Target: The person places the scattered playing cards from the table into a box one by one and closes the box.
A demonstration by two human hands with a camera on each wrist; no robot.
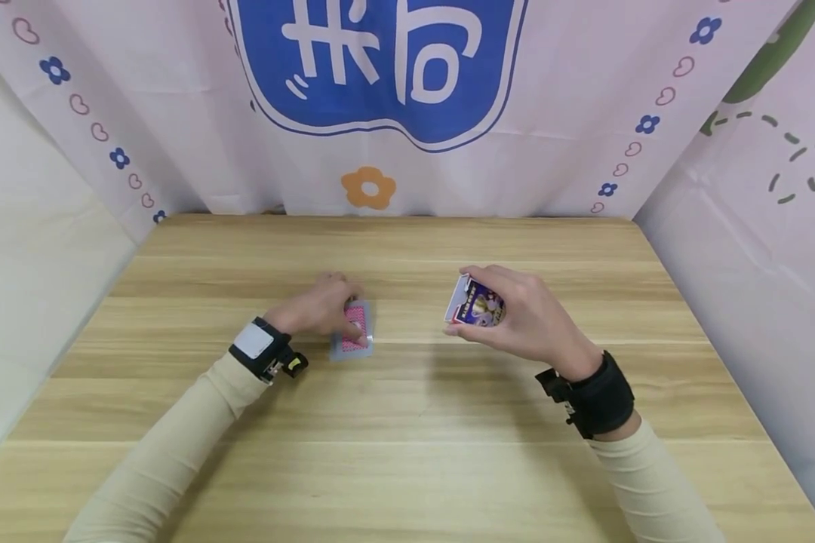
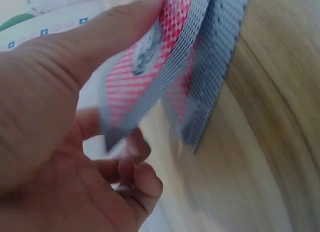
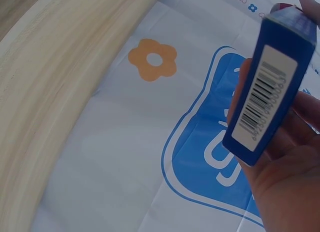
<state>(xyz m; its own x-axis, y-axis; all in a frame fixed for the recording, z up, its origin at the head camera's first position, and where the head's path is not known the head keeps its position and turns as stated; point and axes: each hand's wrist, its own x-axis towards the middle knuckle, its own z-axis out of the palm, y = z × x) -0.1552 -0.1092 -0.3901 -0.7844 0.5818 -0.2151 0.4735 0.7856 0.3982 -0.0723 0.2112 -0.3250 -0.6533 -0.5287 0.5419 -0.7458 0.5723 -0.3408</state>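
Note:
My left hand (image 1: 318, 305) pinches a playing card (image 1: 350, 351) with a pink-red checked back and grey border, low over the table left of centre. In the left wrist view the thumb lies across the card's back, and a second card (image 2: 216, 56) shows behind it, edges blurred. My right hand (image 1: 539, 313) grips a small dark blue card box (image 1: 484, 305) with a colourful printed front, its thumb and fingers on opposite sides. A pale opened end faces left. Seen from the right wrist, the box has a white barcode label (image 3: 262, 99) on its end.
Both hands are over a wooden table (image 1: 407, 422) with light grain. A white cloth (image 1: 176, 151) with a blue emblem (image 1: 380, 113) and an orange flower (image 1: 369, 188) hangs along its back edge. More pale cloth stands at both sides. Each wrist carries a black strap.

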